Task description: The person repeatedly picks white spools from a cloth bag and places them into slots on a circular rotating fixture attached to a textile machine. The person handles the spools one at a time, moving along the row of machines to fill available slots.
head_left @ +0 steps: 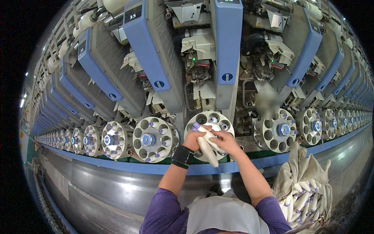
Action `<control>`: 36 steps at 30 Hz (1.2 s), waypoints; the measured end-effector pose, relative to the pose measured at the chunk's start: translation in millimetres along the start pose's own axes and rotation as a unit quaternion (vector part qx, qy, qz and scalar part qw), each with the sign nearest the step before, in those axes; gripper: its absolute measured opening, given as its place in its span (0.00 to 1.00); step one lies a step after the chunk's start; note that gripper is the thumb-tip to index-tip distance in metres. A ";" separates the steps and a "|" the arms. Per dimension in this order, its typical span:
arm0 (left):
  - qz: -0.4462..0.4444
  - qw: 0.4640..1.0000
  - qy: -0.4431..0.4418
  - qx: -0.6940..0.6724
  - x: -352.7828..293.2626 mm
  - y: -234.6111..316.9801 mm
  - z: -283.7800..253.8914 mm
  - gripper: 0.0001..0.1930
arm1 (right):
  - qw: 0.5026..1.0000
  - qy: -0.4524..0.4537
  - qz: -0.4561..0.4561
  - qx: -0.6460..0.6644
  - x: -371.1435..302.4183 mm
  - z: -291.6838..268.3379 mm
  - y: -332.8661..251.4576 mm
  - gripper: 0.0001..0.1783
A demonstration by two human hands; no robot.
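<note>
holding white yarn bobbins (208, 150) in closely curled fingers of left hand (191, 140) and half-closed fingers of right hand (227, 141), before round white magazine (219, 121); at right, bobbin-filled sack (295, 163).

Held bobbin (207, 151): cream with a purple tip (195, 125). Off-white drums (275, 130) with bright blue hubs (283, 130). Mid-blue machine fronts (228, 43), their sides (163, 58) grey with fine ruled lines; tiny green lights (194, 59). Blue rail (117, 165). Beige sack (283, 177), its bobbins (302, 201) cream and purple. Black wristband (182, 156), purple sleeves (165, 210), pale grey apron (222, 216).
</note>
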State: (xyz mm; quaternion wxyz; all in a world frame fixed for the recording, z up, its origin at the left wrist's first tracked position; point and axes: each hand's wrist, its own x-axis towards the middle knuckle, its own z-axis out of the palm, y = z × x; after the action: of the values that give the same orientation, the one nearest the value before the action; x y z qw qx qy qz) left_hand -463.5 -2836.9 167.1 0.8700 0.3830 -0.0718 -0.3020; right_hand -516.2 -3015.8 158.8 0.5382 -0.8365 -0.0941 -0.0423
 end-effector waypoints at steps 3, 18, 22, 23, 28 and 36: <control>0.001 1.000 0.011 -0.029 4.9 -4.4 1.1 0.14 | 0.987 0.155 -0.018 0.030 -1.7 21.7 -7.4 0.14; 0.200 0.951 0.127 0.200 -12.8 -11.3 7.9 0.09 | 0.897 0.084 0.163 0.403 -17.4 -11.5 -25.3 0.14; 0.152 0.974 0.166 -0.037 -20.8 13.8 8.3 0.05 | 0.996 0.080 -0.015 0.038 -27.6 30.2 -30.2 0.10; 0.159 0.968 0.190 -0.029 -22.2 16.2 8.7 0.06 | 0.996 0.079 -0.048 0.007 -29.7 40.0 -26.9 0.13; 0.228 0.941 0.246 0.055 -29.1 -2.2 10.0 0.10 | 0.955 0.241 -0.142 -0.099 -19.0 74.1 -1.1 0.07; 0.335 0.849 0.220 0.346 -37.1 -59.0 0.7 0.06 | 0.768 0.065 0.237 0.592 -21.9 44.8 -2.1 0.08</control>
State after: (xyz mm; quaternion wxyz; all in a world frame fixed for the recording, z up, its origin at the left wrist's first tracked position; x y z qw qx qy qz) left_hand -521.5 -2846.7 129.7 0.7227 0.6682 -0.1022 0.1441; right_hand -539.4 -2976.6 138.3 0.9244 -0.3433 0.1356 0.0963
